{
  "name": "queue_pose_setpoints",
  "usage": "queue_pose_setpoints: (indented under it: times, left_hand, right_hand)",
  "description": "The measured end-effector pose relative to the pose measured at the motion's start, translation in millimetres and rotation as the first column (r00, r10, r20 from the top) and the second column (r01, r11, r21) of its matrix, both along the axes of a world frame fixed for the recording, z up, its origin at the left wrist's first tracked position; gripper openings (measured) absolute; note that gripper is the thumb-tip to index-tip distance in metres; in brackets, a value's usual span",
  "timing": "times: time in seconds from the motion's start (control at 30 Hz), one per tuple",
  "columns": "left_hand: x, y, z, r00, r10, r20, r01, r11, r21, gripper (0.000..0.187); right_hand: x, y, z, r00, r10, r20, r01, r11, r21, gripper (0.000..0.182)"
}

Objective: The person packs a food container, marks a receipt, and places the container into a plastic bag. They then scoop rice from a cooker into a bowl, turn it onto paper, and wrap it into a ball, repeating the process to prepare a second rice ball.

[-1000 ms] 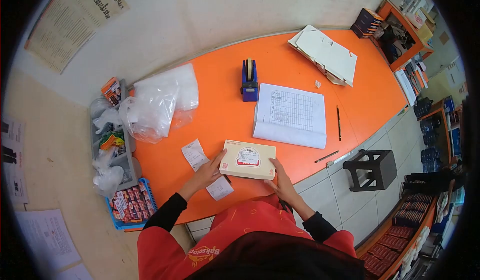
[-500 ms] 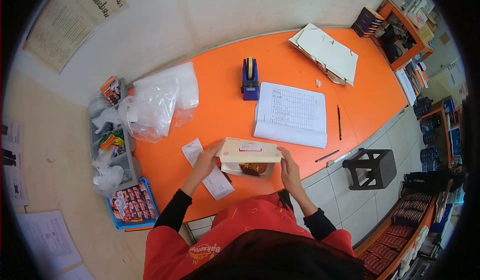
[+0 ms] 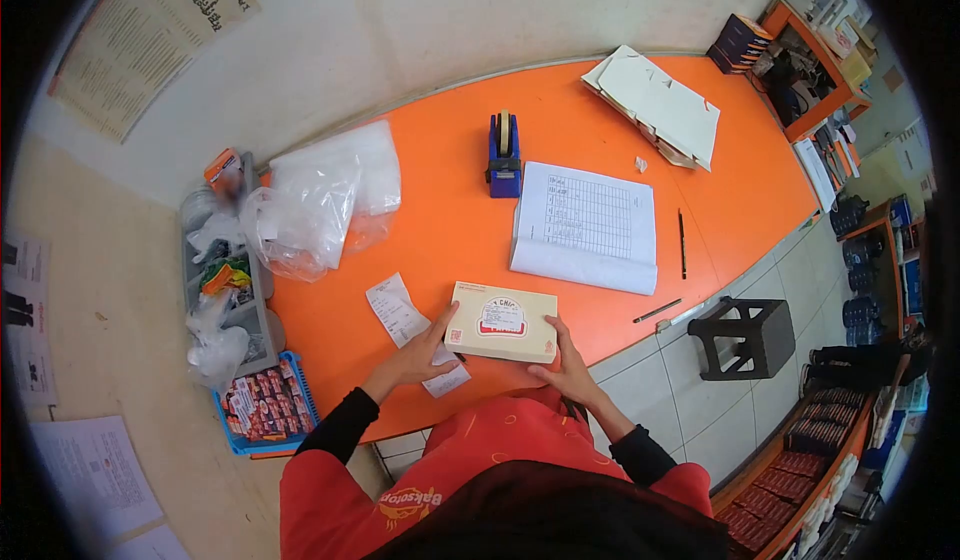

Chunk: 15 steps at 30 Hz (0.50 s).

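A cream cardboard food box [image 3: 470, 310] with a red and white label lies at the near edge of the orange table, its lid down. What is inside is hidden. My left hand [image 3: 422, 356] grips the box's left side. On the opposite side, my right hand [image 3: 568, 368] holds the right end and near corner. A long printed receipt [image 3: 397, 308] lies left of the box, partly covered by my left hand.
Beyond the box are an open ruled book [image 3: 585, 230], a blue tape dispenser [image 3: 504, 160] and a stack of folders [image 3: 655, 108]. Pens [image 3: 682, 244] lie to the right. Plastic bags [image 3: 330, 200], a grey organizer [image 3: 262, 335] and a blue basket [image 3: 240, 445] stand left. A stool [image 3: 745, 338] is beside the table.
The box lid has come down, covering the brown food that showed inside. Both hands have shifted nearer to me along the box's sides, uncovering more of the receipt's upper part.
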State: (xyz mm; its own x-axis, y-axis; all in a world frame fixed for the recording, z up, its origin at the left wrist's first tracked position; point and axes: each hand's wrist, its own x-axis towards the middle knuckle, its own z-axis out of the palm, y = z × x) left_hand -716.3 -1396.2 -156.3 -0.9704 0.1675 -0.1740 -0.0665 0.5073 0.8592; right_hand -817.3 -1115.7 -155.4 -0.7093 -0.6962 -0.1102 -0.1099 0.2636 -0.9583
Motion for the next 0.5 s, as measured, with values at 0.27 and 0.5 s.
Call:
queue_pose_setpoints:
  times: [0.27, 0.5]
  left_hand:
    - [-8, 4, -12, 0.983, 0.156, -0.097, -0.151, 0.987, 0.059, 0.073]
    - [-62, -32, -23, 0.919, 0.339, -0.2, -0.376, 0.907, -0.19, 0.037]
  right_hand:
    - [1, -1, -6, 0.987, -0.031, -0.156, 0.039, 0.998, 0.053, 0.064]
    - [-38, -6, 13, 0.878, -0.306, -0.368, 0.378, 0.915, 0.141, 0.028]
